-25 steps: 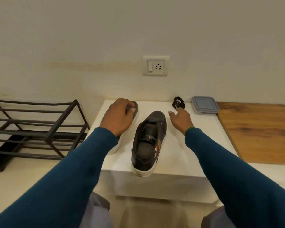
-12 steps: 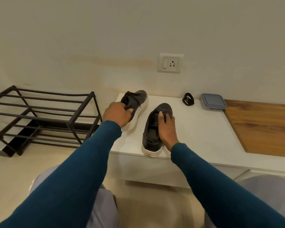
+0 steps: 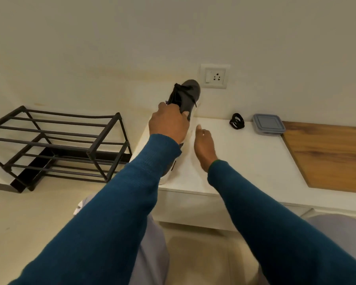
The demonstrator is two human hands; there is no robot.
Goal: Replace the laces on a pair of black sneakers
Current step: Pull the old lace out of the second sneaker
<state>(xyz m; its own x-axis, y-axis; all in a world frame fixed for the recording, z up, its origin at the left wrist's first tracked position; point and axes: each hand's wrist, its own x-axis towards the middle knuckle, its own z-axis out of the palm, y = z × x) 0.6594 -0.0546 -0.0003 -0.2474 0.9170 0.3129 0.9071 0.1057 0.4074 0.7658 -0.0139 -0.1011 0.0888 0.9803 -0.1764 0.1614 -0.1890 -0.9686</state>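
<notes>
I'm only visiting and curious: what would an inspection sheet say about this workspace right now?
Surface: low white table, with a wooden top adjoining on the right.
Job's things: laced black sneaker held up above the table; second sneaker mostly hidden under the left sleeve; coiled black laces near the wall.
Clutter: grey lidded container beside the coil.
Hands: left hand grips the laced sneaker; right hand open, holding nothing.
Cables: nothing seen.
Surroundings: wall socket; black metal shoe rack to the left.
</notes>
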